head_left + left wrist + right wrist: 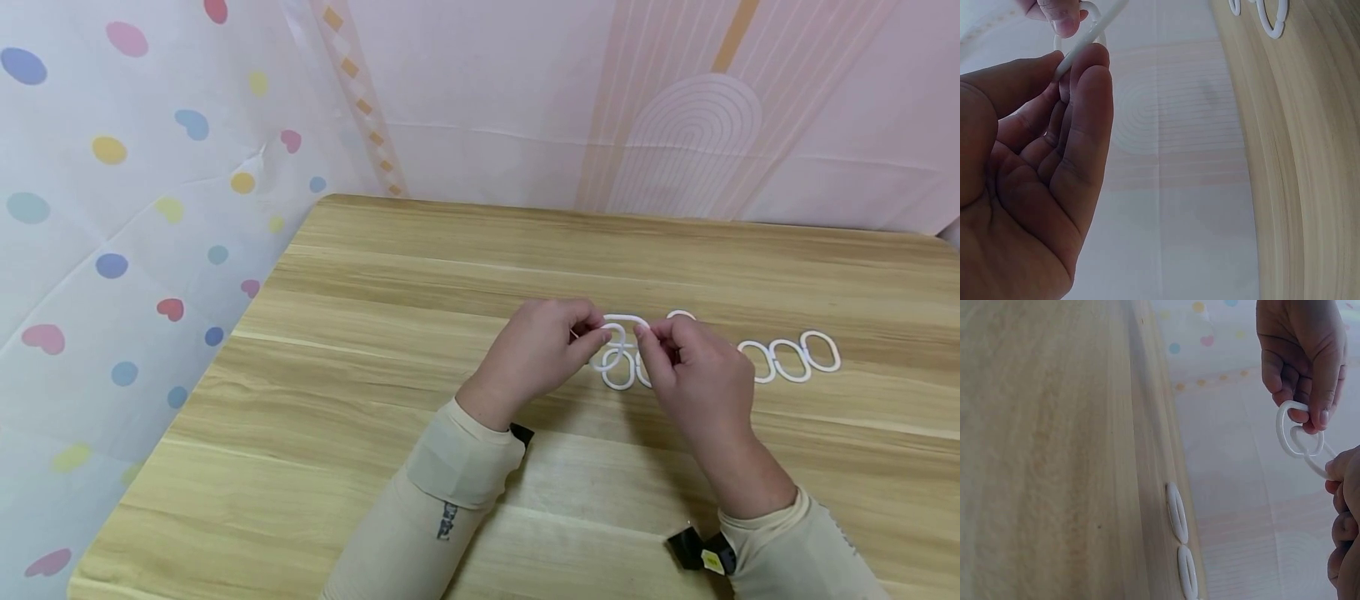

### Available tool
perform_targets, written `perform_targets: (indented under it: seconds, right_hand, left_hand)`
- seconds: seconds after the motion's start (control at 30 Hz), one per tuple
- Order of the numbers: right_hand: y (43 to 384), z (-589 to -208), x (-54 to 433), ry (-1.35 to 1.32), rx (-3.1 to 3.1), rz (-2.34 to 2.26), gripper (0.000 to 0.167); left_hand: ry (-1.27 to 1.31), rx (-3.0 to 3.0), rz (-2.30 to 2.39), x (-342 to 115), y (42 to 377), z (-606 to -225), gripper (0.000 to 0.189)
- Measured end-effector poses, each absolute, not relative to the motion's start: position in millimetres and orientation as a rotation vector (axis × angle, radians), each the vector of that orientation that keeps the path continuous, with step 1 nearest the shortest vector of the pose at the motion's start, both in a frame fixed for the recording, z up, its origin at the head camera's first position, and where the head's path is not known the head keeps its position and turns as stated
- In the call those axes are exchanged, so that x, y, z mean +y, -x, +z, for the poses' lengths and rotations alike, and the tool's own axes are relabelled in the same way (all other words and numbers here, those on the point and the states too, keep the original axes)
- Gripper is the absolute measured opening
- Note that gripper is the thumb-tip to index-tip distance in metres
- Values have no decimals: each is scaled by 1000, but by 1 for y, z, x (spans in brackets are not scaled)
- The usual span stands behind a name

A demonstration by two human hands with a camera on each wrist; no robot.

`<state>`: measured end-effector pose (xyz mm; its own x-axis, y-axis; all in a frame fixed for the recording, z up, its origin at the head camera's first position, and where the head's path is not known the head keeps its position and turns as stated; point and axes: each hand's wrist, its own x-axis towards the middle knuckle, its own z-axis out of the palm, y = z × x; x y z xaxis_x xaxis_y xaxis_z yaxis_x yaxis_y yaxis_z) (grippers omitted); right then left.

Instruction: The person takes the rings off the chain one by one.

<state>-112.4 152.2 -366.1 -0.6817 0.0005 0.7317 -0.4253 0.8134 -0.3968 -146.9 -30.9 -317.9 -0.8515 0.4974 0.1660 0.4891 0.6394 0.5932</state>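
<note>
In the head view my left hand [536, 346] and right hand [701, 379] meet over the table. Thumb and fingertips of the left hand pinch a white oval ring [1280, 432], raised above the wood. My right hand pinches a second white oval ring [1316, 467], which passes through the first one in the right wrist view. Beneath the hands, more white oval rings [618, 388] lie on the table, partly hidden by the right hand. From the left wrist view, the left thumb [1029, 75] presses the ring against the index finger.
Several white oval rings [837, 360] lie in a slanted row right of my right hand, with one more ring [681, 313] behind it. The wooden table [375, 400] ends at a patterned cloth backdrop [487, 100]. A dotted cloth [142, 333] hangs along the left side.
</note>
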Motion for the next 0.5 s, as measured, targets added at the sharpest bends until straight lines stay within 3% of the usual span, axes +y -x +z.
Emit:
perform_targets:
  seconds: [0.5]
  right_hand:
    - [114, -368, 150, -377, -2180, 687, 14]
  left_hand:
    - [-816, 2818, 1024, -32, 148, -318, 11]
